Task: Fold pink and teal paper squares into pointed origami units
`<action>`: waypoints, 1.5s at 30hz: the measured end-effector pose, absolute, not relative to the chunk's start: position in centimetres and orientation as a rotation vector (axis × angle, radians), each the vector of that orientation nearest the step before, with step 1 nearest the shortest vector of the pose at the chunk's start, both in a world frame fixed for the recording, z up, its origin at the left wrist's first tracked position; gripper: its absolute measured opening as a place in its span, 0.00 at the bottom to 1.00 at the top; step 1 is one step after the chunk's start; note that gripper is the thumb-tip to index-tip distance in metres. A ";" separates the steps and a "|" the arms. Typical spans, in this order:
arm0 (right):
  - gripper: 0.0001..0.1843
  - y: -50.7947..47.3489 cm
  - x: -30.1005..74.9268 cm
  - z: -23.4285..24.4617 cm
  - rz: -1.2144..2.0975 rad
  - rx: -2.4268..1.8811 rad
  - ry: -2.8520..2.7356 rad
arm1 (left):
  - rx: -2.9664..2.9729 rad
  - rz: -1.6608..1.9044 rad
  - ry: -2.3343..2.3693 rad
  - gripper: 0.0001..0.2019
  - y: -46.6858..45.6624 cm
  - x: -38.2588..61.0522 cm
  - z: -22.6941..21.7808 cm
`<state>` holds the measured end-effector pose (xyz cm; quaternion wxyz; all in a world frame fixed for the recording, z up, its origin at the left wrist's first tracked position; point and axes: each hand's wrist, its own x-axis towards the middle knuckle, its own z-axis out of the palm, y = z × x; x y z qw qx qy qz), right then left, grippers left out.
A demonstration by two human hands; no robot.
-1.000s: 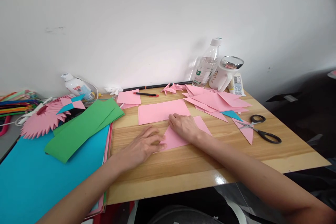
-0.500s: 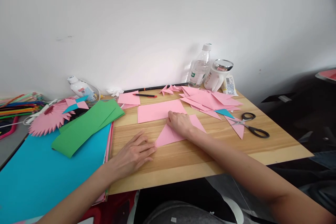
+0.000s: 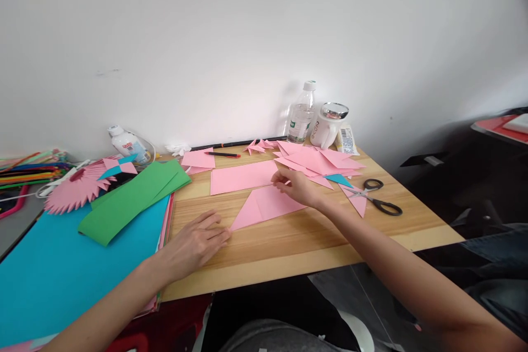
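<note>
A folded sheet of pink paper (image 3: 268, 204) lies on the wooden table, its left end a slanted point with a crease line beside it. My left hand (image 3: 200, 245) rests flat with fingers stretched out, the fingertips touching that pointed corner. Over the sheet's upper right part is my right hand (image 3: 297, 186), its fingers curled together near the top edge; whether paper is between them is hidden. Just behind, a pink paper strip (image 3: 243, 177) lies flat.
Folded pink pieces (image 3: 317, 159) and scissors (image 3: 373, 196) lie to the right. A water bottle (image 3: 302, 113) and a mug (image 3: 328, 124) stand by the wall. Green strips (image 3: 134, 198) rest on blue paper (image 3: 94, 269) at left, near a pink paper fan (image 3: 78, 190). A pen (image 3: 223, 154) lies behind.
My right hand has slid right along the folded sheet's top edge, uncovering the crease. My left hand stays at the pointed corner. The whole view has shifted slightly.
</note>
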<state>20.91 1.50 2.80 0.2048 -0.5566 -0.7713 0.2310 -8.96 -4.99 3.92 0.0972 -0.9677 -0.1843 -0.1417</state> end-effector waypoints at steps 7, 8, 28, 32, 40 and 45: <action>0.17 0.8 25.5 2.4 0.832 -1.476 -2.125 | -2.799 -0.427 -0.716 0.13 -3.3 -8.4 5.0; 0.18 0.8 25.3 2.3 0.868 -1.445 -2.137 | -2.808 -0.436 -0.738 0.12 -3.0 -7.9 4.9; 0.13 3.3 23.0 2.5 1.751 -1.262 -1.365 | -2.995 -0.488 -0.847 0.18 -0.6 -4.5 1.2; 0.14 3.0 24.1 3.3 1.830 -1.262 -1.332 | -3.049 -0.478 -0.845 0.24 -0.6 -4.7 0.8; 0.10 2.3 22.5 3.4 2.032 -1.124 -1.149 | -3.058 -0.523 -0.882 0.23 -0.7 -4.4 0.7; 0.10 2.3 22.6 3.5 2.037 -1.116 -1.175 | -3.014 -0.564 -0.818 0.22 -1.1 -3.9 0.9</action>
